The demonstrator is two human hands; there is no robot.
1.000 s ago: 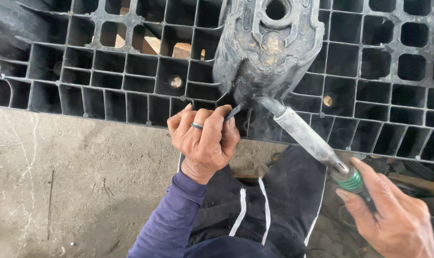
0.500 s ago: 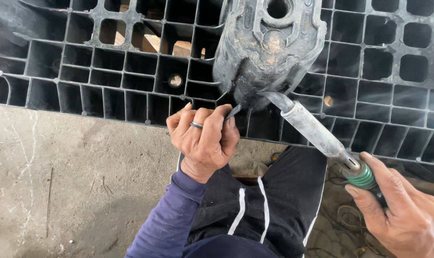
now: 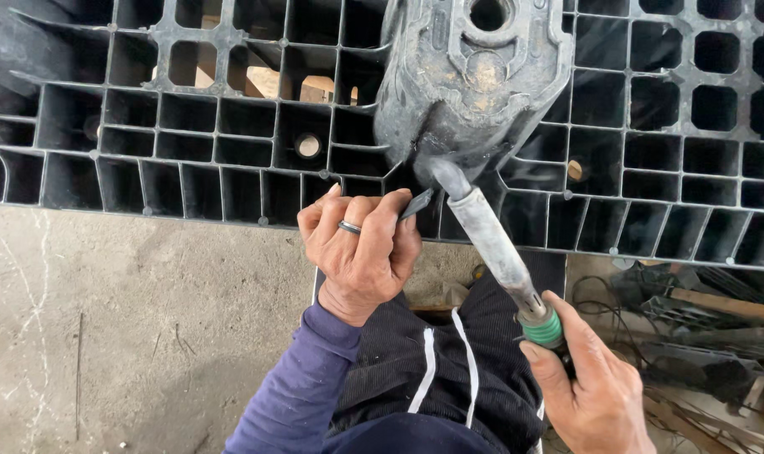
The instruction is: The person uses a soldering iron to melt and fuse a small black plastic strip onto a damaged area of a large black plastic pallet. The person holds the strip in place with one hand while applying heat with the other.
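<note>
— What have you got in each hand?

— My left hand (image 3: 361, 252) is curled into a fist, pinching a thin dark plastic strip (image 3: 416, 203) whose tip pokes out toward the right, just beside the metal tip of the tool. My right hand (image 3: 596, 391) is wrapped around the handle of the long tool (image 3: 491, 244), just near of its green collar (image 3: 543, 329); the nozzle end points far, up against the grey moulded block (image 3: 474, 76).

— And where does that block sit?

— On the black plastic grid pallet (image 3: 189, 168), at its near edge, above my knees. The concrete floor (image 3: 105, 336) lies to the left.

— How does it all handle?

— I'd judge the pallet stiff and heavy and the block rigid. The strip looks thin and bendy, so I grip it close to its tip to keep it from flexing. The tool's barrel looks like bare metal; I keep my hold back on the handle.
</note>
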